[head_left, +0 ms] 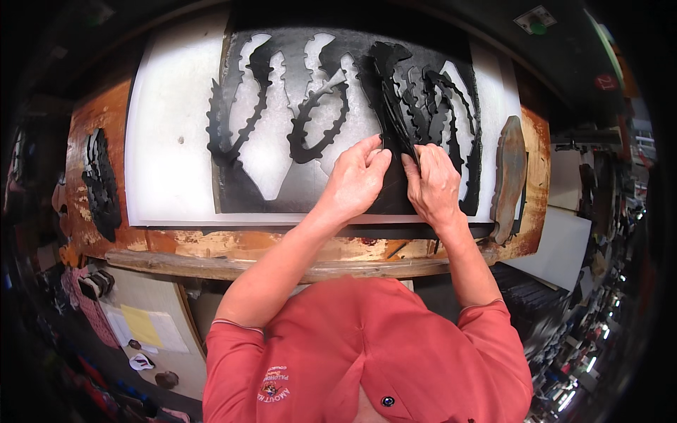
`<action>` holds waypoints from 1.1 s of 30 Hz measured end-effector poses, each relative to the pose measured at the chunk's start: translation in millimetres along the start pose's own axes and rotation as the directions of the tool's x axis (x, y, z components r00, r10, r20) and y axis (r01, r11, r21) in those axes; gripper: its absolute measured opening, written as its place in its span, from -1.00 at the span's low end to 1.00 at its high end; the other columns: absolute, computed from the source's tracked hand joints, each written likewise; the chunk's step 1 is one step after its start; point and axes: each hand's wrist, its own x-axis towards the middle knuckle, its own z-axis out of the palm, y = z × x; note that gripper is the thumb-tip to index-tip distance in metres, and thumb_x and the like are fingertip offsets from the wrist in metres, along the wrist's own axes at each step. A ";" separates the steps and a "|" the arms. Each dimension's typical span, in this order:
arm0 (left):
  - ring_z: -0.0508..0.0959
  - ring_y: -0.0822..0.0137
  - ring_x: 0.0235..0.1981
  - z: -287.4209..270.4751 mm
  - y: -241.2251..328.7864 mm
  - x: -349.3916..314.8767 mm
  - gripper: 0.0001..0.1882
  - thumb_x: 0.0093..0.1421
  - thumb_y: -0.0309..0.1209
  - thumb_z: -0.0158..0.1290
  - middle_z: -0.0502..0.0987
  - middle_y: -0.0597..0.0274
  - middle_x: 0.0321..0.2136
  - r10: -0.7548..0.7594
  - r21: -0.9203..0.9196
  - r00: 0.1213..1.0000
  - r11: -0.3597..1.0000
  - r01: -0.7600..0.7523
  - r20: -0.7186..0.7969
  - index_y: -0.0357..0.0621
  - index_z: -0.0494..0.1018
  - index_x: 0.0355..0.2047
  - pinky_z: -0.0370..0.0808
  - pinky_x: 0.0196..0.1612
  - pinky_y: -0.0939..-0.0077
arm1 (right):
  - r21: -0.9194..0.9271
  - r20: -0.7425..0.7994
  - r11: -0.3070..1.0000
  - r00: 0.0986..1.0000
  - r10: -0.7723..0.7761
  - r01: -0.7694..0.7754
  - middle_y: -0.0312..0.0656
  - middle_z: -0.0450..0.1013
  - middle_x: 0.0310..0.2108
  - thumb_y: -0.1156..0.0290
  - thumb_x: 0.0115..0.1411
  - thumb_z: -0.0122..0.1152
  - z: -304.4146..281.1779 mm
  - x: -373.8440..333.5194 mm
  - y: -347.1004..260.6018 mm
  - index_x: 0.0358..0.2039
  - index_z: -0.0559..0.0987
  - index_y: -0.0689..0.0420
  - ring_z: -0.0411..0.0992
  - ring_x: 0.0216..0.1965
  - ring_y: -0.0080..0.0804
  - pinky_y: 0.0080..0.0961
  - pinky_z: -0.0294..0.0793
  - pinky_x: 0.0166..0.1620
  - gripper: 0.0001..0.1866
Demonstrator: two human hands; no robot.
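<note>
Black sheet material [310,185] with long curved cut-outs and notched edges lies over a white board [173,141]. A bunch of dark, thin notched strips [388,92] stands up from its right half. At the lower end of this bunch, my left hand [355,178] is closed, thumb and forefinger pinching a black edge. My right hand [431,182] grips the strips from the other side, fingers bent round them. The fingertips partly hide what they hold. Loose notched loops [319,130] of the same black material lie left of my hands.
On the worn wooden table [211,244], a pile of black notched pieces [101,183] lies at far left. A long, curved, brownish shape [509,180] sits at the right edge. Dark machine parts [564,42] overhang the far side. A wooden rail [282,266] runs along the front.
</note>
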 end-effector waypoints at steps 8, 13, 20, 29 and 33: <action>0.50 0.57 0.05 -0.8 -8.3 7.0 -0.50 0.53 -0.30 0.05 0.59 0.25 0.12 -0.013 -0.410 0.998 0.911 0.035 0.058 -0.46 0.42 0.30 0.45 0.13 0.54 | 0.125 -0.008 0.991 0.999 0.049 -0.047 0.00 0.52 -0.40 0.39 0.18 0.54 -4.7 4.4 -1.6 -0.22 0.60 0.30 0.52 -0.37 0.05 -0.16 0.54 -0.28 -0.69; 0.58 0.50 0.00 7.1 -10.7 -5.7 -0.58 0.54 -0.34 0.02 0.65 0.16 0.07 0.095 -0.064 0.991 0.993 -0.101 -0.096 -0.44 0.48 0.23 0.52 0.10 0.55 | 0.185 0.022 0.976 0.994 0.111 -0.113 0.01 0.56 -0.41 0.49 0.26 0.40 -5.3 6.0 0.0 -0.27 0.63 0.26 0.55 -0.38 0.03 -0.15 0.53 -0.31 -0.88; 0.63 0.33 0.07 -2.1 -7.6 -2.1 -0.58 0.47 -0.47 0.07 0.63 0.05 0.14 0.155 -0.110 0.985 0.980 -0.163 -0.076 -0.44 0.46 0.26 0.54 0.20 0.42 | 0.407 0.165 0.783 0.881 0.444 -0.471 -0.13 0.52 -0.53 0.34 0.51 0.17 -15.5 2.6 15.1 -0.29 0.60 0.26 0.42 -0.53 -0.31 -0.34 0.44 -0.38 -0.74; 0.62 0.06 0.06 42.2 -16.2 4.9 -0.49 0.32 -0.50 0.24 0.54 -0.15 0.15 0.503 0.293 0.861 0.837 -0.462 -0.078 -0.41 0.47 0.25 0.64 0.05 0.32 | 0.715 0.337 0.326 0.713 0.615 -0.619 -0.51 0.44 -0.43 0.20 0.56 0.16 -15.0 -8.8 42.4 -0.23 0.66 0.22 0.28 -0.39 -0.73 -0.63 0.32 -0.34 -0.66; 0.56 -0.12 0.06 59.6 -24.2 23.8 -0.44 0.23 -0.46 0.31 0.52 -0.18 0.10 0.667 0.536 0.745 0.639 -0.551 -0.030 -0.44 0.48 0.20 0.54 0.16 0.11 | 0.568 0.251 0.566 0.781 0.572 -0.597 -0.37 0.53 -0.43 0.20 0.52 0.22 -21.3 -4.8 34.5 -0.16 0.66 0.27 0.37 -0.37 -0.63 -0.50 0.44 -0.29 -0.67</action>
